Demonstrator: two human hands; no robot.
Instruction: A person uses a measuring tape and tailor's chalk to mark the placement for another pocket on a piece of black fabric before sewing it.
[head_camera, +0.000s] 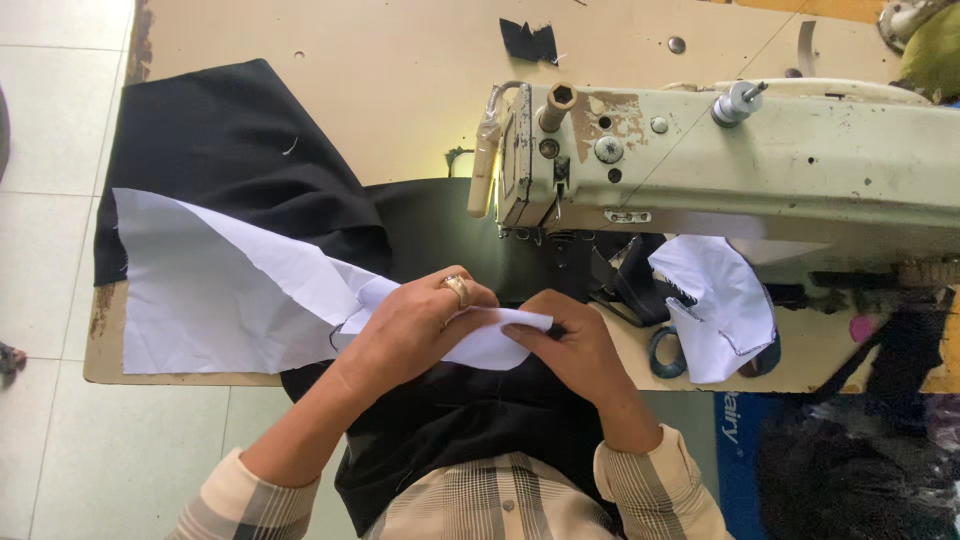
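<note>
Nearest: plaid beige shirt sleeves (640, 490), woven, cuffed at both wrists.
Black woven fabric (470, 420), matte, draped off the table edge toward the lap and spread leftward under the white piece.
Left hand (415, 325), ringed, closed over thin white lining cloth (220, 290), crisp and creased, a broad angular sheet tapering to a folded strip between both hands.
Right hand (575, 345), fingers pinched on the strip's end, just before the needle area.
Beyond: second crumpled white cloth piece (720, 300) at right, lying on dark scraps.
Cream metal sewing machine (720, 160), chipped paint, boxy head.
Worn tan wooden table (350, 70), with small black fabric scrap (528, 42) at the far edge.
</note>
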